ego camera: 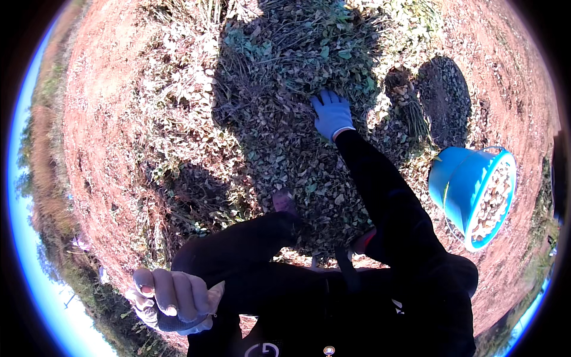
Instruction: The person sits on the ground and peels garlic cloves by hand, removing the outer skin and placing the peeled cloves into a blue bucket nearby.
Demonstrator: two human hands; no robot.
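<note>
My right hand (332,114), in a pale blue-looking work glove, reaches forward with the palm down and the fingers slightly spread. It rests on a heap of cut leafy plants (285,120), partly dried, with green leaves and stems mixed in. Nothing shows in its grasp, though the palm side is hidden. Low at the left, my left hand (176,296) is raised beside my knee with its fingers curled. Its glove is worn through at some fingertips. Pale material shows at the edges of this fist; I cannot tell whether it is held or part of the glove.
A blue bucket (455,178) with a wire handle stands at the right, filled with what look like peanut pods (493,201). Reddish bare soil (102,134) borders the heap. Dry grass and bushes (49,169) line the far left. My shoe (284,201) stands among the leaves.
</note>
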